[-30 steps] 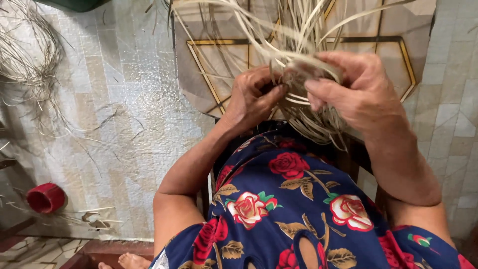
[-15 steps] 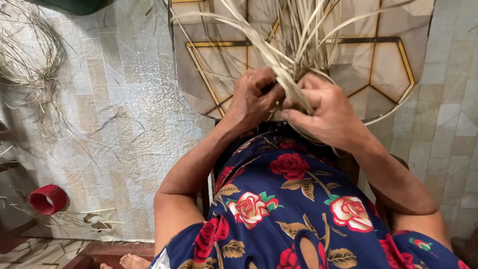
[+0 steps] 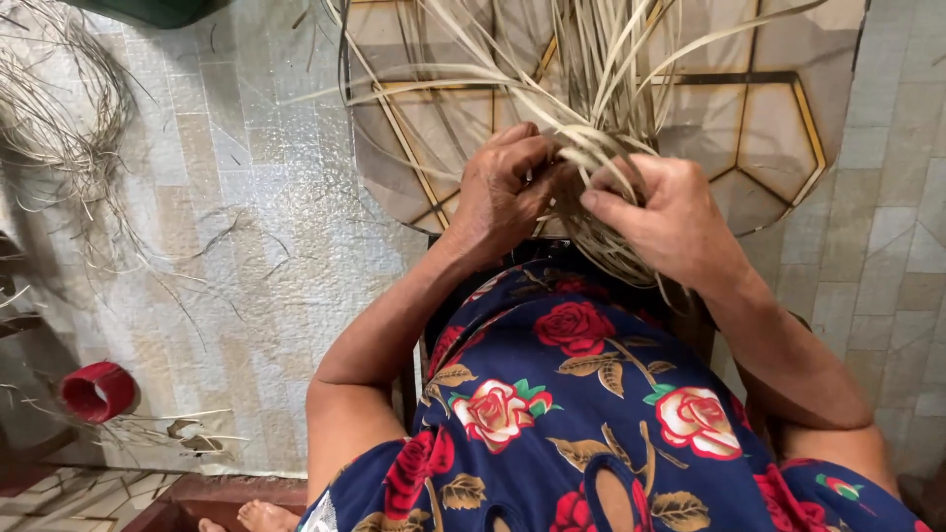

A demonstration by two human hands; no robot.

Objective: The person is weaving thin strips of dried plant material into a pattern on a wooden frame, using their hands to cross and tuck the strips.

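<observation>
The left hand [image 3: 505, 192] is curled tight around a bundle of pale, flat straw strips [image 3: 591, 148], pinching them at the place where they all bunch together. The right hand [image 3: 662, 212] sits just beside it, at about three o'clock from the left hand, and its fingers [image 3: 611, 202] are bent and pressing on the same straw strips. The two hands are almost touching. From the hands, the long strips fan out toward twelve o'clock, and some shorter ends hang down toward six o'clock, close to the dark blue dress with red roses [image 3: 581, 394]. Under the strips lies a round brown table top with gold lines [image 3: 778, 128]. Well apart from the hands, at about nine o'clock, a loose tangled heap of thin dry straw [image 3: 59, 108] rests on the pale tiled floor [image 3: 256, 246]. At about eight o'clock, low down, a small red round cup [image 3: 96, 391] lies on its side.
</observation>
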